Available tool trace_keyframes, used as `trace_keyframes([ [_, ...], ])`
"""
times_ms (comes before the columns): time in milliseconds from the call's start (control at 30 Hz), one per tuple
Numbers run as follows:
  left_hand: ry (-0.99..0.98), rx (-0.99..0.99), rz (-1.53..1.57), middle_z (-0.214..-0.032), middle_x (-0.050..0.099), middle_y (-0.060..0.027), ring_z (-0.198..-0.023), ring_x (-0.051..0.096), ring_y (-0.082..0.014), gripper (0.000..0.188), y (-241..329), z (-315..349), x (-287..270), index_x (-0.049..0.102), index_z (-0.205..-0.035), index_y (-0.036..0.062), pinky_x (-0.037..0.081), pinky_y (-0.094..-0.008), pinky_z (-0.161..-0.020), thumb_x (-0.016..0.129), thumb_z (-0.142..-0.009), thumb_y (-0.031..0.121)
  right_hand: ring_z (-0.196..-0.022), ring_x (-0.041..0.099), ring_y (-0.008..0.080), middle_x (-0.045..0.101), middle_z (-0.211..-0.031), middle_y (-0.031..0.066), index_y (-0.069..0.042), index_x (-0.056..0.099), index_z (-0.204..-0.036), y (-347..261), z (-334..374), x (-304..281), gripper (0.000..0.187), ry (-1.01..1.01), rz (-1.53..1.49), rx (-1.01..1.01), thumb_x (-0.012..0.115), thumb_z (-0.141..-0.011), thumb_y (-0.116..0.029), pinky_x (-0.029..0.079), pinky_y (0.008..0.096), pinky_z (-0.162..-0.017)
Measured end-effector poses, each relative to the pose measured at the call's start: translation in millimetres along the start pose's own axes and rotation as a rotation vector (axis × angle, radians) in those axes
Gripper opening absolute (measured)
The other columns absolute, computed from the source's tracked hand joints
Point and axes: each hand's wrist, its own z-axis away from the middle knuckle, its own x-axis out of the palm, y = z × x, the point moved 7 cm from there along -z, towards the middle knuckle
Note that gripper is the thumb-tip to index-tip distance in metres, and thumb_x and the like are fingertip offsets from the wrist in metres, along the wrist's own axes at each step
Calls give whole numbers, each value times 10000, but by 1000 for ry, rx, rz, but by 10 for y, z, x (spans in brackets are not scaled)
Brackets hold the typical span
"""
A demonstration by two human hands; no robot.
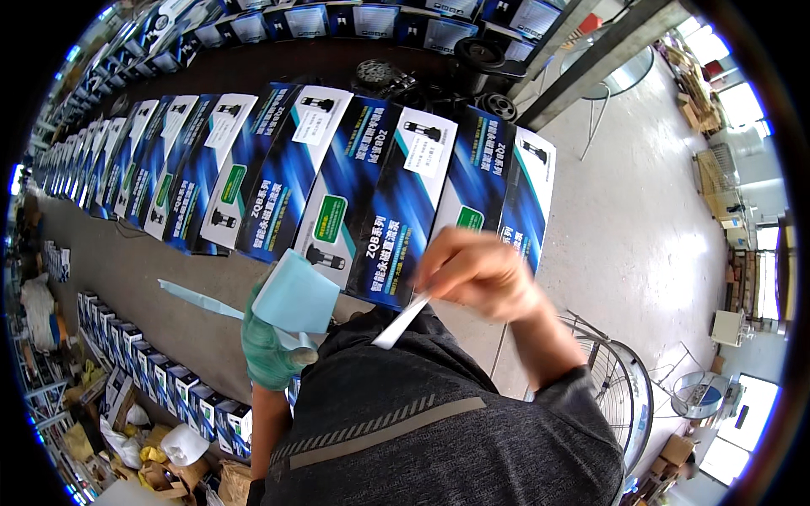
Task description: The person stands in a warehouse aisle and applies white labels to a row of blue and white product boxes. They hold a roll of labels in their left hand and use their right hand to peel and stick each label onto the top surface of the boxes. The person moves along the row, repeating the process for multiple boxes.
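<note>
My left hand [274,341], in a green glove, is closed round a light blue backing strip of stickers [297,291]. One end of this strip [201,298] trails out to the left. My bare right hand [481,274] pinches a narrow white sticker [402,322], seen nearly edge-on and slightly blurred. The right hand is just above the near edge of a blue and black printed carton [396,198]. White stickers with a pump picture, such as the white label [430,139], lie on the carton tops.
A long row of similar cartons [173,169] runs off to the left. More boxes [371,21] are stacked behind, beside dark round machine parts [481,55]. A metal post [591,63] rises at the back right. A wire fan cage [620,388] stands beside my right arm.
</note>
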Motion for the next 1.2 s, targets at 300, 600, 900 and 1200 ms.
trace_keyframes([
  [300, 55, 46, -249, -1435, 615, -207, -1240, 668, -351, 876, -4, 30, 31, 588, -1433, 11, 567, -451, -1002, 848, -821, 581, -1043, 676, 197, 729, -1115, 42, -74, 743, -1119, 87, 894, -2667, 147, -50, 929, 1006, 683, -987, -48, 539, 360, -953],
  [600, 70, 44, -278, -1430, 618, -203, -1240, 664, -364, 794, -2, 121, 238, 597, -1410, 19, 566, -459, -986, 815, -872, 561, -1096, 664, 246, 723, -1165, 51, -92, 754, -1121, 507, 819, -3069, 174, -123, 990, 890, 653, -990, -39, 531, 404, -965],
  [900, 82, 12, -207, -1441, 605, -209, -1275, 634, -346, 794, 66, 180, 274, 587, -1439, 7, 524, -459, -1045, 815, -889, 533, -1182, 654, 283, 679, -1243, 82, -126, 721, -1239, 463, 886, -2842, 312, 68, 1313, 653, 691, -949, -14, 528, 412, -994],
  [1200, 108, 38, -135, -1429, 623, -216, -1284, 631, -385, 736, 245, 105, 278, 613, -1400, -17, 494, -483, -1084, 805, -906, 494, -1120, 728, 378, 690, -1278, 251, 66, 572, -1392, 949, 1451, -2938, 373, 756, -274, 892, 545, -1095, -159, 626, 432, -971],
])
